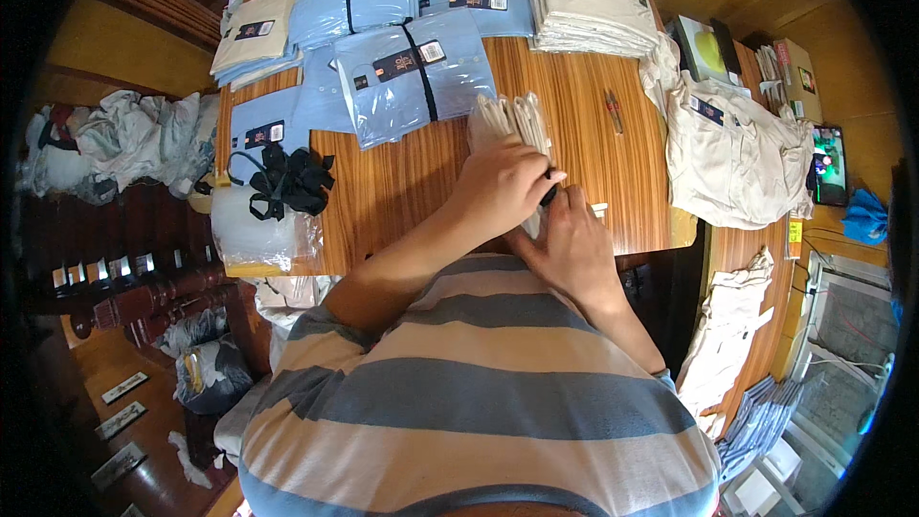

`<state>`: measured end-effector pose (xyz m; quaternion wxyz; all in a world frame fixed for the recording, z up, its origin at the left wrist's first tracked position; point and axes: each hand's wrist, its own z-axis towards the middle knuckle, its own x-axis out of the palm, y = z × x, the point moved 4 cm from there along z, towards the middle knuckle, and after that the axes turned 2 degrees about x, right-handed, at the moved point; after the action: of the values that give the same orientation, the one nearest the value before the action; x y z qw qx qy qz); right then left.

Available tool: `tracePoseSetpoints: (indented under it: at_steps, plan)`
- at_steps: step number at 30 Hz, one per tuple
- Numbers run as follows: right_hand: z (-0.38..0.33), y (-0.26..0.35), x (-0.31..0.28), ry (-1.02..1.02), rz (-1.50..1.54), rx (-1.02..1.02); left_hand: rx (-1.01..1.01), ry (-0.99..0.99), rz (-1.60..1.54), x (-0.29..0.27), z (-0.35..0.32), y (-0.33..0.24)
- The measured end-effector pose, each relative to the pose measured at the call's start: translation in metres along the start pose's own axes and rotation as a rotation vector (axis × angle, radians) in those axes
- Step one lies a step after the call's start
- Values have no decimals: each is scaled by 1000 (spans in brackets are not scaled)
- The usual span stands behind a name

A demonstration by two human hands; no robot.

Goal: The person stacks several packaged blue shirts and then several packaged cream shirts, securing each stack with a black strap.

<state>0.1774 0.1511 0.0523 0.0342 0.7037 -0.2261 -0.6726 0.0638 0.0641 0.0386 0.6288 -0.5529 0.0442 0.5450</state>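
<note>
While both hands (536, 206) grip, beige bundle (512, 124) stands.

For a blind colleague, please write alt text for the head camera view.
Both hands, left hand and right hand, press on a folded beige garment on a wooden table. Bagged light-blue shirts and stacked beige shirts lie beyond it.

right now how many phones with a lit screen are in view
1: a dark rectangular phone with a lit screen lies at the far right, beside the pile of beige folded shirts. Others may be hidden under clothing.
</note>
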Motion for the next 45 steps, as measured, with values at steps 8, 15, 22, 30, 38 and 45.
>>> tracePoseSetpoints:
  at_steps: [8, 15, 22, 30, 38, 45]
  plan:
    - [25, -6, 10, -130, 544, 32, -16, -99, -201, -16, -18, 25]
    - [35, -11, 23, -103, 517, -107, -2, -84, -270, -24, -26, 32]
    - [39, -38, -15, -165, 9, -700, 228, -192, 88, -38, -35, 13]
    - [55, -80, -26, -6, 79, -594, -109, -322, -188, -44, -56, 58]
    - [74, -50, 32, 36, 1766, -71, -351, -394, -1544, 11, -44, 46]
    - [99, -42, 22, 112, 2136, 281, -469, -18, -1170, -25, -23, 75]
